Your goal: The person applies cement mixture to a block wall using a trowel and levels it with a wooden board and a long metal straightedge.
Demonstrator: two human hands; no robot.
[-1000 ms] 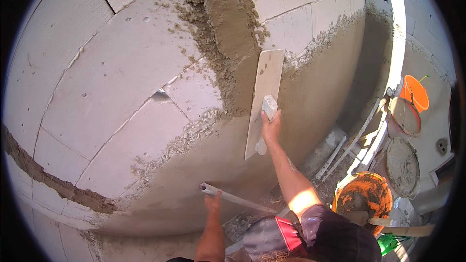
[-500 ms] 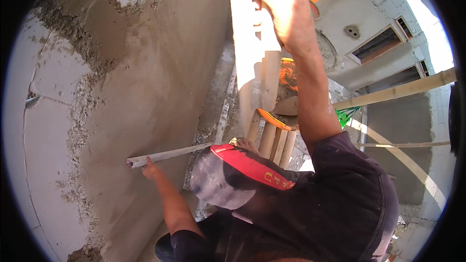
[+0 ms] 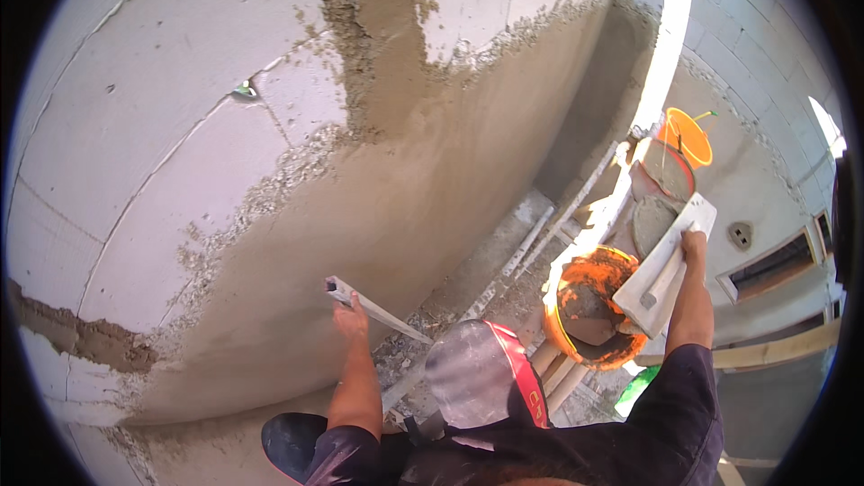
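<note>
My left hand (image 3: 351, 315) grips the upper end of a long pale straightedge bar (image 3: 394, 319), which slants down to the right in front of the smooth wet plaster (image 3: 432, 189). On the right, my right hand (image 3: 691, 247) holds the handle of a flat plastering float (image 3: 643, 292) over the edge of a mortar-smeared orange bucket (image 3: 560, 324). Above the smooth plaster, a rough vertical band of mortar (image 3: 387, 36) runs up the white block wall (image 3: 153, 171), and a darker mortar-filled channel (image 3: 81, 335) crosses it at lower left.
An orange bucket (image 3: 686, 137), a red-rimmed container (image 3: 670, 171) and a round mortar tub (image 3: 651, 225) stand at right on a sunlit scaffold with white rails (image 3: 580, 198). A bamboo pole (image 3: 778, 351) crosses at lower right, near a wall with window openings (image 3: 765, 265).
My right hand has taken the float away from the wall and rightward to over the buckets; the view swung right and back meanwhile. My left hand still grips the bar.
</note>
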